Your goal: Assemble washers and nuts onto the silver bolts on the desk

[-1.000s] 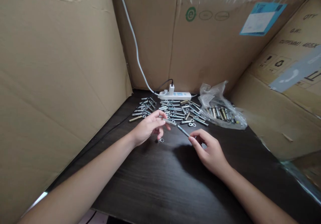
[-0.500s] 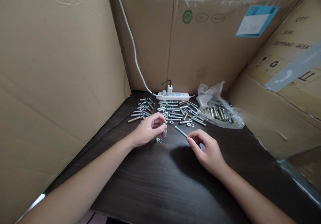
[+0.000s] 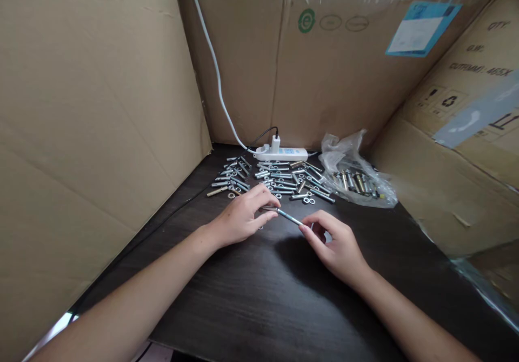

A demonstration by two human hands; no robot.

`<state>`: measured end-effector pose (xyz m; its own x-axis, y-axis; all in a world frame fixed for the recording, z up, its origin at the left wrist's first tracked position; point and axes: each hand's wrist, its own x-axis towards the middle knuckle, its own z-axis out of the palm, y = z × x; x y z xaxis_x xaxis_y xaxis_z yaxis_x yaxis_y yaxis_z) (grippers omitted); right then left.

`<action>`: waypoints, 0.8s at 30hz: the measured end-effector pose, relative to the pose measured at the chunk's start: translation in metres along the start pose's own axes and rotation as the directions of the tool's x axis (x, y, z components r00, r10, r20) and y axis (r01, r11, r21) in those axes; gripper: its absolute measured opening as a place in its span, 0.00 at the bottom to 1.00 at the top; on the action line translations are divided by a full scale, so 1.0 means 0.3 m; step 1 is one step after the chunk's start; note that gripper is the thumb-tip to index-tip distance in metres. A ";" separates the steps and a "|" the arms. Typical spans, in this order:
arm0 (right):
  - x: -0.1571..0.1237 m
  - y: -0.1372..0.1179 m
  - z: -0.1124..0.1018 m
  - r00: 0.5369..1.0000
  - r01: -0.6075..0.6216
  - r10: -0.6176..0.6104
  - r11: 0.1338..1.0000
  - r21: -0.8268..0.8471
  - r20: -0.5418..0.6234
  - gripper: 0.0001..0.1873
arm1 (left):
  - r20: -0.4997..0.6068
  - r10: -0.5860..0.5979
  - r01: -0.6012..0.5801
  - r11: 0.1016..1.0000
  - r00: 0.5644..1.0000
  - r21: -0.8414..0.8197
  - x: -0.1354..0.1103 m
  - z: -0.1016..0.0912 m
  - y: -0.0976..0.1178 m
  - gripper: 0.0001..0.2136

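- the left hand [image 3: 243, 216] is over the middle of the dark table [image 3: 243, 302], thumb and fingers clamped on a slim metal sleeve [image 3: 268, 208], mostly hidden by the fingers.
- the right hand [image 3: 336, 243], to its right and slightly nearer, pinches the near right end of a threaded rod [image 3: 289, 217] between thumb and forefinger.
- the rod slants above the table between the two hands, its far left end at the left fingertips, in line with the sleeve; how far it goes in, i cannot tell.
- a small ring [image 3: 260, 228] lies just below the left hand, partly covered.
- farther off, loose metal rods and rings [image 3: 284, 176] are spread across the table.
- behind them is a white power strip [image 3: 279, 157] with a white cable [image 3: 219, 80].
- to the far right, a clear plastic bag [image 3: 334, 148] holds more bolts [image 3: 359, 183].
- cardboard walls [image 3: 243, 43] stand left, far and right.
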<state>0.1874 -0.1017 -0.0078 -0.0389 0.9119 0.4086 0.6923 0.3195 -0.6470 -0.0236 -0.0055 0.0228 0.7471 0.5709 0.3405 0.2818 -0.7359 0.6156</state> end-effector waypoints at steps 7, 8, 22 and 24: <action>0.001 -0.010 -0.013 0.997 0.069 -0.070 0.997 -0.047 -0.019 0.07 | 0.025 0.070 -0.072 0.992 0.997 0.100 -0.002 0.000 0.007 0.07; 0.001 -0.012 -0.016 0.997 0.075 -0.076 0.996 -0.052 -0.022 0.07 | 0.028 0.078 -0.081 0.990 0.997 0.114 -0.002 0.000 0.010 0.07; 0.001 -0.036 -0.025 0.970 0.191 -0.209 0.971 -0.147 -0.122 0.05 | -0.019 0.172 -0.155 0.927 0.985 0.342 -0.004 0.005 0.049 0.06; 0.001 -0.041 -0.026 0.958 0.229 -0.252 0.960 -0.159 -0.140 0.05 | -0.009 0.196 -0.181 0.921 0.980 0.345 -0.005 0.010 0.054 0.06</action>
<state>0.1843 -0.1074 0.0052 -0.1107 0.7569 0.6441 0.7704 0.4748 -0.4255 -0.0183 -0.0192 0.0302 0.7822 0.4186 0.4614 0.3317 -0.9068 0.2604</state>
